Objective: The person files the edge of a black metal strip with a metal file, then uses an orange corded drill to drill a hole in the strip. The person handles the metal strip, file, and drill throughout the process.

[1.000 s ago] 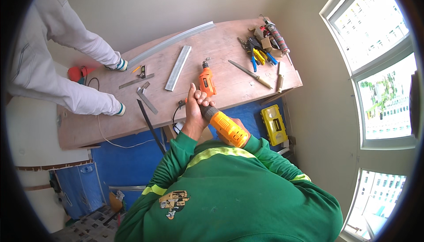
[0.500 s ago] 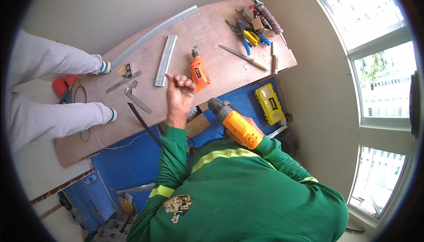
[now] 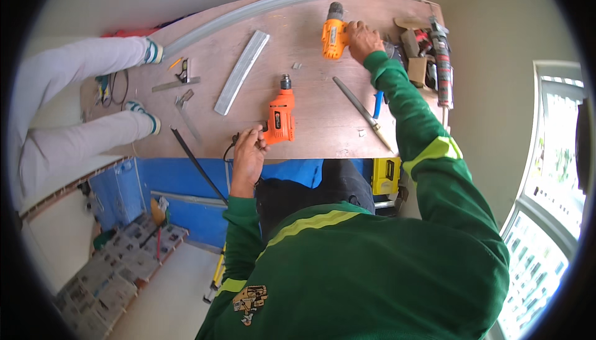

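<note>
At the far side of the worktable, my right hand (image 3: 365,42) is closed round the handle of a yellow-orange cordless drill (image 3: 335,37), its black chuck directed away from me. The drill is at or just above the tabletop; I cannot tell which. My left hand (image 3: 248,161) is at the near edge, fingers curled beside the handle end of an orange corded drill (image 3: 282,119). What those fingers hold, if anything, is hidden. A short metal channel (image 3: 242,73) lies left of the corded drill. A handled file or saw-like tool (image 3: 363,110) lies under my right forearm.
A long metal channel (image 3: 248,14) runs along the wooden table's (image 3: 198,98) back edge. Another person's legs (image 3: 93,126) stand on the table at left, near a combination square (image 3: 182,76). A caulking gun (image 3: 442,60) and boxes crowd the right end. A yellow toolbox (image 3: 386,176) sits below.
My right hand has carried the cordless drill from near my body out to the table's far side. My left hand has come down beside the corded drill's handle. The view has turned.
</note>
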Demonstrator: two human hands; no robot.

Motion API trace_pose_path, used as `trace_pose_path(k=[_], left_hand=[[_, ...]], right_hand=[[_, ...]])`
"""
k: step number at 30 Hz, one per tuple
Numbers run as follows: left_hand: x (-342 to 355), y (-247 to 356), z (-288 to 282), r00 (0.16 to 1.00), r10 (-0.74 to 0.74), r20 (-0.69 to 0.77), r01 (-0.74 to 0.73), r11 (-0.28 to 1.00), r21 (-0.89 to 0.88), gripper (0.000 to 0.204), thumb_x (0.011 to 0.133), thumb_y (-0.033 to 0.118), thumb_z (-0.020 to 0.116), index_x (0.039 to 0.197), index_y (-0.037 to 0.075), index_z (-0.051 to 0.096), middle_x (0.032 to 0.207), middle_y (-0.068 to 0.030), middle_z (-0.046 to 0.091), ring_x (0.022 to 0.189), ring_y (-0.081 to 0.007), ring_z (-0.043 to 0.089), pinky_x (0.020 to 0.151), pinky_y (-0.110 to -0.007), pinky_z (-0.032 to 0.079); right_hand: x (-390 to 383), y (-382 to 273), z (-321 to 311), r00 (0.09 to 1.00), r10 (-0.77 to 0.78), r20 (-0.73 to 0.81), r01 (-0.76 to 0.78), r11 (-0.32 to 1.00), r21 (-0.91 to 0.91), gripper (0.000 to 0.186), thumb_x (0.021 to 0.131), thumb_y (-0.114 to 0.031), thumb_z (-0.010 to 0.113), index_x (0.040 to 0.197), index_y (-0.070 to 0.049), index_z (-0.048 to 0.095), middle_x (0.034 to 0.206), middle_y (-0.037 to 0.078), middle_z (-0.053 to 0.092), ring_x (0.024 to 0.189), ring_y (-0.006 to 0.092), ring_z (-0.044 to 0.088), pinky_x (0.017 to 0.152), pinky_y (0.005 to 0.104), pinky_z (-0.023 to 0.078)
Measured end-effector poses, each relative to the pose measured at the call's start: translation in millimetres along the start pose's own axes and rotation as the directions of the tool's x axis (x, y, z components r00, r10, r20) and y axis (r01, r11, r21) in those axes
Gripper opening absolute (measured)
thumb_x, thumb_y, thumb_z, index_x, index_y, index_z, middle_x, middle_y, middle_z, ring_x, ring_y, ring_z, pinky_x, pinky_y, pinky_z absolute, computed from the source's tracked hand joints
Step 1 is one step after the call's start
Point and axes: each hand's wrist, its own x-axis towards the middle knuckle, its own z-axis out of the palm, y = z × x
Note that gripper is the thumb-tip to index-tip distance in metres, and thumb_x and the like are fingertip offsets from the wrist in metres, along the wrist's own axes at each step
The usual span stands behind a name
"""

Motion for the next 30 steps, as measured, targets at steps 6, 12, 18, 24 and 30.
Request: trace_pose_path(k=[6, 12, 18, 24, 30], left_hand=[[37, 3, 46, 0.87, 0.493, 0.03, -0.224, 0.34, 0.913, 0.053, 0.1, 0.04, 0.078, 0.129, -0.003, 0.067, 0.104, -0.0133, 0.066, 0.095, -0.0262, 0.061, 0.09, -0.042, 0.053], [108, -15, 64, 0.958, 0.245, 0.147, -0.125, -0.103, 0.987, 0.081, 0.075, 0.056, 0.093, 0.117, -0.007, 0.065, 0.119, -0.0244, 0.069, 0.116, -0.0388, 0.064, 0.102, -0.051, 0.051], [120, -14, 58, 0.981, 0.183, 0.064, -0.091, 0.145, 0.985, 0.066, 0.075, 0.043, 0.092, 0.113, -0.005, 0.066, 0.113, -0.0226, 0.071, 0.109, -0.0373, 0.07, 0.098, -0.046, 0.055], [85, 45, 50, 0.975, 0.222, 0.024, -0.148, 0.56, 0.815, 0.055, 0.082, 0.036, 0.09, 0.113, -0.004, 0.066, 0.101, -0.0152, 0.075, 0.092, -0.027, 0.075, 0.083, -0.04, 0.06], [8, 83, 77, 0.948, 0.315, -0.057, -0.3, 0.937, 0.181, 0.048, 0.095, 0.047, 0.083, 0.109, 0.003, 0.072, 0.103, -0.003, 0.07, 0.096, -0.0123, 0.063, 0.089, -0.032, 0.051]], right_hand=[[40, 13, 19, 0.985, -0.093, 0.143, 0.108, 0.989, -0.101, 0.041, 0.095, -0.007, 0.069, 0.133, -0.001, 0.056, 0.125, 0.02, 0.067, 0.121, 0.0395, 0.069, 0.1, 0.0539, 0.056], [34, 16, 22, 0.988, -0.079, 0.133, 0.098, 0.985, -0.141, 0.043, 0.095, -0.009, 0.069, 0.136, -0.001, 0.055, 0.127, 0.02, 0.066, 0.122, 0.0397, 0.067, 0.103, 0.0532, 0.054], [-41, -10, -7, 0.998, -0.063, -0.025, 0.068, 0.953, 0.295, 0.068, 0.09, -0.024, 0.083, 0.145, 0.0, 0.049, 0.13, 0.024, 0.061, 0.121, 0.0468, 0.062, 0.105, 0.0539, 0.052], [-166, -103, -10, 0.844, -0.288, 0.453, -0.308, 0.433, 0.847, 0.114, 0.082, -0.05, 0.095, 0.159, 0.008, 0.035, 0.144, 0.032, 0.063, 0.14, 0.0409, 0.06, 0.118, 0.0477, 0.05], [-199, -202, -72, 0.907, -0.35, 0.236, -0.31, -0.173, 0.935, 0.075, 0.09, -0.026, 0.094, 0.148, 0.001, 0.055, 0.12, 0.012, 0.07, 0.103, 0.0209, 0.068, 0.09, 0.0374, 0.059]])
